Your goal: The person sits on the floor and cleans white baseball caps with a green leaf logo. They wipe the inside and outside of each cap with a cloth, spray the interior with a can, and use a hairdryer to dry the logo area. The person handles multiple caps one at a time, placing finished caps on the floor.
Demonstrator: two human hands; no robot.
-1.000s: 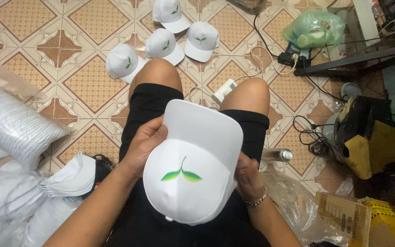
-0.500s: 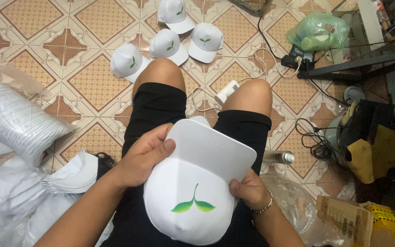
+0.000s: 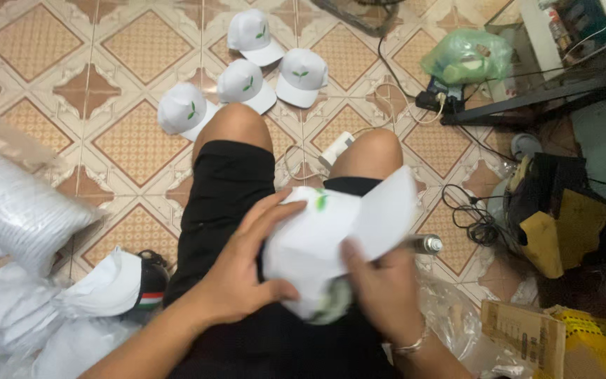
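A white cap (image 3: 324,238) with a green leaf emblem lies over my lap, tilted so its brim points right toward my right knee. My left hand (image 3: 243,270) grips the cap's crown from the left, fingers spread across the top. At the cap's lower right edge my right hand (image 3: 384,288) holds it, blurred by motion, with a bracelet at the wrist. I sit on a tiled floor in black shorts with both knees raised.
Several finished white caps (image 3: 247,81) lie on the floor beyond my knees. Plastic-wrapped stacks (image 3: 15,210) of white caps fill the left. A green bag (image 3: 466,56), power strip with cables (image 3: 436,102), a small can (image 3: 429,243) and cardboard (image 3: 524,337) crowd the right.
The cap lay flat on my lap with the emblem facing up. It has been turned and tipped to the right, and both hands have shifted their hold on it.
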